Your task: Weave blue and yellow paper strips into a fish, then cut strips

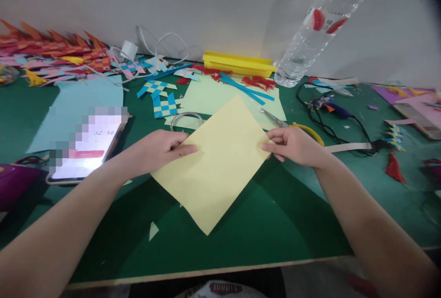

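Observation:
A plain pale yellow sheet of paper is held up over the green table, turned so one corner points away and another toward me. My left hand pinches its left edge, thumb on top. On the opposite edge, my right hand grips the sheet between thumb and fingers. Just beyond the right hand lie scissors with yellow handles, partly hidden by that hand. Behind the sheet are light green paper and blue paper strips. Woven blue-and-cream paper pieces lie past my left hand.
A phone with a lit screen sits left, over light blue paper. A clear plastic bottle stands at the back right. Nearby are a glue gun with black cord, a yellow folded strip and orange woven crafts.

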Tool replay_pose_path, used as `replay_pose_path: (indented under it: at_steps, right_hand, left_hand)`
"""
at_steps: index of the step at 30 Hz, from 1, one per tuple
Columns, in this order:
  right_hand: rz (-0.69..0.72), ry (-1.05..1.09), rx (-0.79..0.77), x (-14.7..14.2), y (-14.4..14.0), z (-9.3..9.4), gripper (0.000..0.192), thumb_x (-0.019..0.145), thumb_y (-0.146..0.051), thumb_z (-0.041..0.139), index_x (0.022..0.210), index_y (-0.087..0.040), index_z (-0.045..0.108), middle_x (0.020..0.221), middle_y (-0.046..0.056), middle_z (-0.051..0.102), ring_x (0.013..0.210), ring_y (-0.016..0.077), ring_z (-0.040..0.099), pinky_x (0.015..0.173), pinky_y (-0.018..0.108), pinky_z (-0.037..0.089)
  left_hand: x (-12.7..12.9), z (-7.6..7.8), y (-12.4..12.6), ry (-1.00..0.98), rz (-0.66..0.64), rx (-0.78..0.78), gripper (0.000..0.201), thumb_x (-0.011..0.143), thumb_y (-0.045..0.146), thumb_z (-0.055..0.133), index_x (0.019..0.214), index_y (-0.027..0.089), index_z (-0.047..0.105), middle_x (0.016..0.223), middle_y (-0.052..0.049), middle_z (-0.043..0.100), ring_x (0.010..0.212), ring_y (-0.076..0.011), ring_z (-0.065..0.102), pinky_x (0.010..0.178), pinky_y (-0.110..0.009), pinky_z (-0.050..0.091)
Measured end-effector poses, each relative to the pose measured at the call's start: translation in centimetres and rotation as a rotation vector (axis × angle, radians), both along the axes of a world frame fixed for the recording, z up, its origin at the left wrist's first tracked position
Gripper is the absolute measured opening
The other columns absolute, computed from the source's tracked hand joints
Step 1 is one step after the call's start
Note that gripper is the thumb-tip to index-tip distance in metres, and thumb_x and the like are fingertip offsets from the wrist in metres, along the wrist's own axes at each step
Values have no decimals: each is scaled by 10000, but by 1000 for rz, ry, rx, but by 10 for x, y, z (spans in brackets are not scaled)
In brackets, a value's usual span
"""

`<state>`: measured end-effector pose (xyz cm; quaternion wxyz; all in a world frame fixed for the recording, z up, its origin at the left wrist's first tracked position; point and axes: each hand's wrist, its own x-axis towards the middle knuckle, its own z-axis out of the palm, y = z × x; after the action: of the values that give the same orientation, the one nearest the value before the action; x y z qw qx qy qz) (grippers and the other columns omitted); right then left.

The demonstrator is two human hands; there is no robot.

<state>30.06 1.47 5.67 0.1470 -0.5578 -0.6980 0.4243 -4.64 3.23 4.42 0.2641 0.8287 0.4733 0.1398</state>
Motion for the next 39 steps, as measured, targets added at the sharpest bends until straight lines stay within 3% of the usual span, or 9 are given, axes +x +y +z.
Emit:
replay_pose_path:
  at_steps: [3, 6, 11, 14, 18, 21, 24, 29, 39]
  right_hand:
    - [-108, 22, -41, -7, -4, -7, 489, 842, -483, 631, 1219, -175, 582, 446, -65, 545, 541, 176, 634, 576, 308, 489]
    - [-161, 20, -24, -14, -8, -14, 539, 868, -452, 605, 1321, -177, 506, 433, -69, 542, 554, 196, 661, 588, 326, 520]
    - [-155, -78, -8, -26, -16, -13, 400, 898, -467, 545, 1210, -222, 495, 537, -45, 643, 435, 155, 594, 477, 295, 471]
    - [-63, -199, 37, -27, -19, -11, 366, 916, -504, 502, 1167, -238, 497, 537, -58, 636, 433, 156, 575, 493, 302, 440]
    - [-167, -399, 401, -24, -21, -11, 256, 924, -471, 494, 1002, -235, 554, 482, -60, 517, 453, 160, 504, 507, 308, 353]
    - [-218, -271, 492, -26, -26, -14, 196, 930, -422, 505, 880, -238, 549, 532, -40, 538, 478, 142, 497, 512, 296, 379]
    - [-101, -109, 486, -35, -32, -22, 131, 929, -354, 524, 936, -234, 576, 788, 20, 683, 672, 163, 627, 606, 293, 491]
    - [140, -228, 779, -42, -31, -35, 202, 928, -231, 503, 1102, -207, 603, 1121, 94, 694, 1087, 251, 621, 938, 437, 506]
    - [284, -341, 774, -32, -24, -39, 311, 953, -237, 477, 1215, -166, 630, 1304, 93, 657, 1243, 226, 582, 1123, 466, 416]
  left_hand:
    - [-1, -2, -4, 128, 87, 172, 421, 948, 497, 474, 1257, 222, 556, 653, 16, 617, 559, -161, 572, 496, -235, 342]
    - [8, -3, -15, 217, 254, 464, 382, 980, 373, 437, 1312, 198, 503, 790, -26, 669, 666, -186, 619, 538, -257, 365]
    - [39, -5, -39, 83, -132, 666, 235, 982, 244, 452, 1158, 146, 572, 1015, -89, 700, 935, -238, 641, 834, -376, 497]
    - [58, -9, -51, -1, -385, 589, 206, 976, 200, 466, 1123, 126, 590, 1071, -92, 689, 1011, -230, 624, 888, -376, 509]
    - [69, -21, -59, -37, -534, 426, 295, 953, 199, 520, 1240, 135, 553, 1277, -87, 623, 1196, -226, 558, 1070, -403, 440]
    - [69, -29, -58, -40, -548, 371, 298, 963, 215, 509, 1253, 161, 554, 1289, -84, 620, 1221, -221, 550, 1090, -408, 434]
    - [68, -32, -54, -57, -550, 386, 249, 958, 211, 507, 1186, 152, 584, 1246, -99, 640, 1206, -228, 567, 1089, -417, 441]
    - [65, -30, -52, -55, -575, 383, 313, 933, 225, 549, 1236, 148, 557, 1279, -120, 629, 1238, -246, 561, 1106, -439, 430]
    - [64, -30, -51, 6, -634, 338, 475, 954, 288, 537, 1389, 122, 448, 1416, -114, 552, 1354, -251, 470, 1183, -433, 312]
